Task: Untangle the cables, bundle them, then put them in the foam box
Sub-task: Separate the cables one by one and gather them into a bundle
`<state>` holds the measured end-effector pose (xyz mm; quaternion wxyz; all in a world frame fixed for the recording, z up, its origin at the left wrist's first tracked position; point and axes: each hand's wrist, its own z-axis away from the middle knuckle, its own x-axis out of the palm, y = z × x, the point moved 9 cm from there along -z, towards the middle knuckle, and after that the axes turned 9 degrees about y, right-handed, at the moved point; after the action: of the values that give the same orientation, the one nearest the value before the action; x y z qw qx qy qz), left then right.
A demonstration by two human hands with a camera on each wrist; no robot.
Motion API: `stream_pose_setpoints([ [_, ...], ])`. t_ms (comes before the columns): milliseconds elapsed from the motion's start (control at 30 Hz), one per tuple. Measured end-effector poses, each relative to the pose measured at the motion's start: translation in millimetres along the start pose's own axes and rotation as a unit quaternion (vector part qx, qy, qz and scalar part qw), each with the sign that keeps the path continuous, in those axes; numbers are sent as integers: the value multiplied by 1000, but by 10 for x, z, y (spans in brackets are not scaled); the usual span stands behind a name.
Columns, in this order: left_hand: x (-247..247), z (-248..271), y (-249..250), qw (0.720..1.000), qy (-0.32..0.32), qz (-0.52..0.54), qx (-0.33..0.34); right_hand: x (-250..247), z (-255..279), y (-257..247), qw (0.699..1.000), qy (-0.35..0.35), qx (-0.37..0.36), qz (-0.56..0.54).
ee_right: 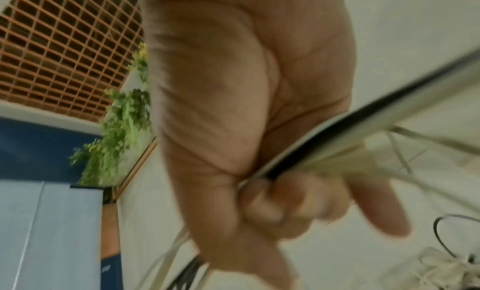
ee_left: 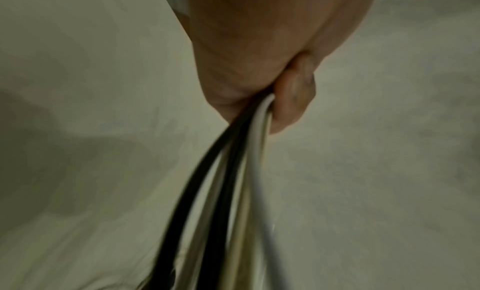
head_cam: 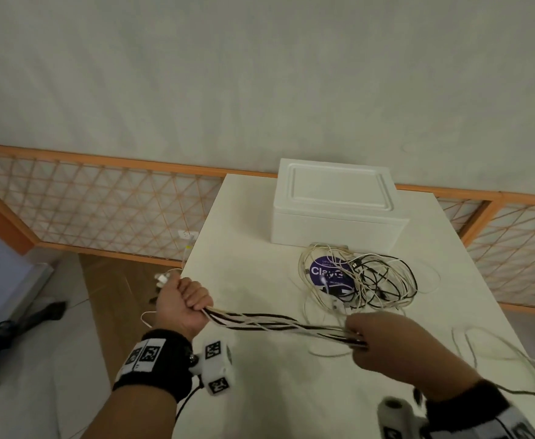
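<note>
While both hands, left (head_cam: 184, 301) and right (head_cam: 383, 339), grip the cables (head_cam: 279, 324), the run lies left-to-right; the tangle (head_cam: 361, 280) sits nearer the right, above centre.

I count one white foam box (head_cam: 339, 210), lid on, and one surface (head_cam: 260, 391) carrying it. Two hands are in my view, the left hand (head_cam: 182, 301) and the right hand (head_cam: 383, 340), with one bunch of black and white cables (head_cam: 279, 323) stretched between them; I make out two black strands in it, while the white ones blur together and I cannot count them. One tangled heap of cables (head_cam: 364, 280) lies by the box over one purple round sticker (head_cam: 328, 274), and one loose white cable (head_cam: 497, 356) lies at the right.
</note>
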<state>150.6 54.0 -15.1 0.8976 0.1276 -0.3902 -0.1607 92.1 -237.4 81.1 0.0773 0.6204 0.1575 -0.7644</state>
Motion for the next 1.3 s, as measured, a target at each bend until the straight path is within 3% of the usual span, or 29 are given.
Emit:
stream_pose_setpoints([
  [200,-486,-124,231,995,96,21,23,-106,571,917,985,16,173,20],
  [400,-458,-216,-198,993,97,-68,-8,22,910,1442,959,-61,272,-56],
  [533,-423,-213,-572,986,105,-123,-29,239,883,1823,953,-72,283,-80],
  [633,-405,-156,-782,981,113,-153,-27,464,702,2000,970,-59,236,-18],
  [700,-295,-106,-888,981,98,-164,-17,432,467,1785,973,-48,223,-20],
  [767,-154,-49,-1014,981,79,-175,-15,230,98,1230,989,35,134,-56],
  [800,-71,-26,-1101,982,69,-175,-18,174,-83,817,992,44,67,-97],
  [867,108,15,-1259,985,52,-166,-21,220,-339,-13,985,-4,-49,-165],
  [967,259,41,-1322,988,55,-141,-2,519,-532,-577,972,-83,-78,-205],
  [1167,-30,-38,-1092,994,98,-56,6,662,-351,-86,991,-80,-95,-53],
  [1300,-333,-144,-922,989,134,-42,38,651,-82,635,994,-89,-32,-58],
])
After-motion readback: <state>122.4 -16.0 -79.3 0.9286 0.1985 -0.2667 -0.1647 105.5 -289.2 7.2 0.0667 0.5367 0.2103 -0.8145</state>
